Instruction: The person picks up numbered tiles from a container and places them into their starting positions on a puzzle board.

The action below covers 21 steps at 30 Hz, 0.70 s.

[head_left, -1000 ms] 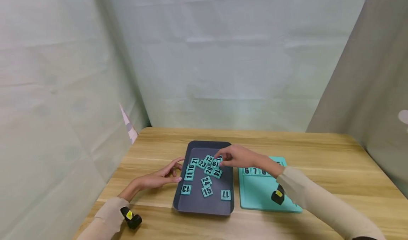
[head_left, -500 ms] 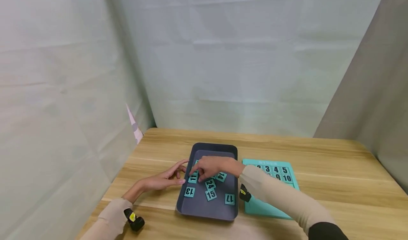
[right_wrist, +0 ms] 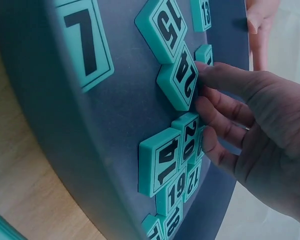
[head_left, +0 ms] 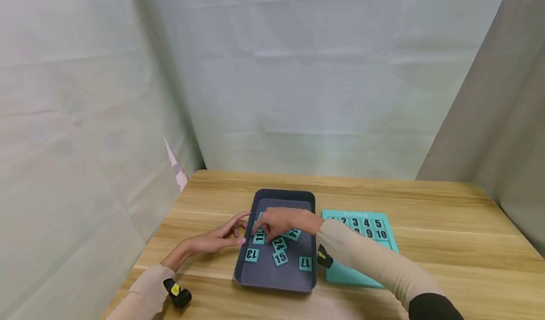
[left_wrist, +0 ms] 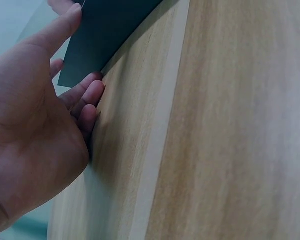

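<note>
In the head view, a dark grey tray holds turquoise number tiles. My right hand reaches into its left part, index finger and thumb at opposite sides of number tile 11, pinching it. In the right wrist view the thumb tip is right at that tile, beside number tile 24; the index fingertip is hidden there. My left hand rests against the tray's left wall, thumb at the rim and fingers loosely extended. Number tile 13 lies near that wall.
A turquoise board stands right of the tray, rows of numbers 1 to 10 at its top, partly under my right forearm. Number tiles 15, 17 and 14 lie in the tray. The wooden table reaches back to a hanging curtain.
My right hand has moved left across the tray, from the tiles at its upper right to tile 11. My left hand stays at the tray's left wall.
</note>
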Available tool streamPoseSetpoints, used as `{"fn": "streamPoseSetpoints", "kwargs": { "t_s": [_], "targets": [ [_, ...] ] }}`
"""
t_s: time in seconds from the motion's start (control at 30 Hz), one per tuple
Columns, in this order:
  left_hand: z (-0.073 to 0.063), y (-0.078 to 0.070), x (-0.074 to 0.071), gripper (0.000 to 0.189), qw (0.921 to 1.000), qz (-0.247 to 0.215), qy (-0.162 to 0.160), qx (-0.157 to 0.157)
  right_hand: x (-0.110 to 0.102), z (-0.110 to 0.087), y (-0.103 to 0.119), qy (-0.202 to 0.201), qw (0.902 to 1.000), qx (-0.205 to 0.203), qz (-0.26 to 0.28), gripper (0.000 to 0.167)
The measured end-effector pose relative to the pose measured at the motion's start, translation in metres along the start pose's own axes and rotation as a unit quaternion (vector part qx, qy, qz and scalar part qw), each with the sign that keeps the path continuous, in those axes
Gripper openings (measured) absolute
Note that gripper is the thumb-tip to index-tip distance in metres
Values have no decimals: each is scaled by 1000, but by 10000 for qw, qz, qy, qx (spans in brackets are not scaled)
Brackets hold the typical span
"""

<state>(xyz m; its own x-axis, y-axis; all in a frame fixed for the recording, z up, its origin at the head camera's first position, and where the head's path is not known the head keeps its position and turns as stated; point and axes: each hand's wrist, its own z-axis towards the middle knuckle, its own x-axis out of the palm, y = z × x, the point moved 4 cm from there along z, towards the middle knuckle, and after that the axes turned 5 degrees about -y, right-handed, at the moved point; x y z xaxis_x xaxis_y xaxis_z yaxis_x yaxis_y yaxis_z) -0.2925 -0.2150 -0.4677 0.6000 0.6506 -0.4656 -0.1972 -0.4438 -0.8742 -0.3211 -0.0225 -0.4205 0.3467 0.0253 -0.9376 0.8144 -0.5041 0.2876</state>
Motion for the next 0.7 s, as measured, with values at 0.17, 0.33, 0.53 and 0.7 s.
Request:
{"fn": "streamPoseSetpoints", "kwargs": {
  "t_s": [0.17,0.33,0.53,0.7],
  "targets": [
    [1,0,-1,72,10000,12,7,42,-1,-2,1,-36,10000,55,-39,35],
    [2,1,-3,73,10000,70,-30,38,-2,-5,2,-120,9999,0,48,34],
    [5,2,-4,73,9999,94,-38,12,-12,-25,5,-462,9983,-245,243,33],
    [8,4,-5,73,9999,145,-74,-39,-17,-53,3,-754,9962,-301,324,32]
  ]
}}
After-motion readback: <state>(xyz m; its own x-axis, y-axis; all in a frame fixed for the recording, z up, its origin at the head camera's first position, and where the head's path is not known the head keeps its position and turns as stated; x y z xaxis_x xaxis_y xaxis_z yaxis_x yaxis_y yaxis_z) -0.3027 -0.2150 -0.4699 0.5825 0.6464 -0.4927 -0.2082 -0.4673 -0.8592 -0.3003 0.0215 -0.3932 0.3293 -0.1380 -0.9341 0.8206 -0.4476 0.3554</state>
